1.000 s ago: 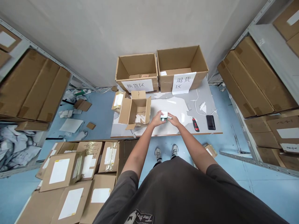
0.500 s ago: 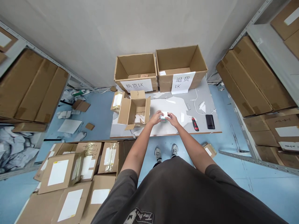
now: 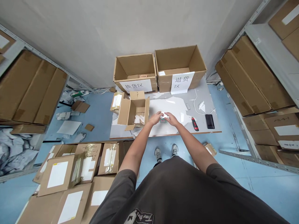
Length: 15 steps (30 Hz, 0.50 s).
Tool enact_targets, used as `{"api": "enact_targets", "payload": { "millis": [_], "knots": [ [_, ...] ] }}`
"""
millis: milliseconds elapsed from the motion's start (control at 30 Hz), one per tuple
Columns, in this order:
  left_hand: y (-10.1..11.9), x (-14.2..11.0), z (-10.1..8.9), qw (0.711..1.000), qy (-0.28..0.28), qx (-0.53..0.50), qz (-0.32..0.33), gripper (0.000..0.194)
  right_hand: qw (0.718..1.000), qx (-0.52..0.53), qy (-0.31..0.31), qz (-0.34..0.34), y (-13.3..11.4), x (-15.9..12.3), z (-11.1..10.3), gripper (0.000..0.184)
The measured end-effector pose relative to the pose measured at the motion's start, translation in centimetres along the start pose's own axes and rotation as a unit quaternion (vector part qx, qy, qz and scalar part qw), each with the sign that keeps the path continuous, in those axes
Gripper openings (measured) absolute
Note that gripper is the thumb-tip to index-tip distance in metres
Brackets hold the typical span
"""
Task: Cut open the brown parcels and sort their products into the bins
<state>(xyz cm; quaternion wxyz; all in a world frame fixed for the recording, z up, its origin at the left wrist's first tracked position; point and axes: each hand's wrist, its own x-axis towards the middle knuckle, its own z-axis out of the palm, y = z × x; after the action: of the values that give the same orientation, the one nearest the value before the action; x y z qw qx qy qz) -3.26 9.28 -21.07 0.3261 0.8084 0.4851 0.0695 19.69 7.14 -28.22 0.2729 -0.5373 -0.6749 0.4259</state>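
Between my two hands is a small white box (image 3: 164,114) with a green lower edge, over the front part of the table. My left hand (image 3: 156,117) grips its left side. Fingers of my right hand (image 3: 172,119) close on its right side and reach across its top. What exactly the fingertips do there is too small to tell. Left of my hands stands an open cardboard box (image 3: 136,110), flaps spread, with crumpled white paper (image 3: 139,119) inside. To the right lies a red and black utility knife (image 3: 195,124).
Two large open cartons (image 3: 135,81) with paper signs (image 3: 182,82) stand along the table's back. A black phone-like object (image 3: 209,121) and a white cable (image 3: 195,99) lie at right. Taped boxes (image 3: 58,174) are stacked at lower left. Shelves with cartons (image 3: 254,77) flank both sides.
My right hand has shifted left and its fingers now cover part of the white box's top. My left hand stays nearly in place. The view has moved very slightly.
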Motion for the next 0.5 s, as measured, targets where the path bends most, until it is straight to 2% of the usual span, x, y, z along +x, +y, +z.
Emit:
{"api": "enact_targets", "payload": {
  "millis": [167, 333, 500],
  "knots": [
    [0.21, 0.53, 0.14, 0.999, -0.018, 0.048, 0.01, 0.043, 0.998, -0.057, -0.013, -0.027, 0.16, 0.12, -0.23, 0.045],
    [0.22, 0.53, 0.54, 0.995, -0.026, 0.091, 0.01, 0.04, 0.997, -0.06, -0.012, -0.045, 0.48, 0.22, -0.54, 0.044],
    [-0.34, -0.28, 0.52, 0.988, -0.049, 0.145, 0.021, 0.047, 0.997, -0.05, -0.01, -0.05, 0.99, 0.27, -0.32, 0.044]
  ]
}}
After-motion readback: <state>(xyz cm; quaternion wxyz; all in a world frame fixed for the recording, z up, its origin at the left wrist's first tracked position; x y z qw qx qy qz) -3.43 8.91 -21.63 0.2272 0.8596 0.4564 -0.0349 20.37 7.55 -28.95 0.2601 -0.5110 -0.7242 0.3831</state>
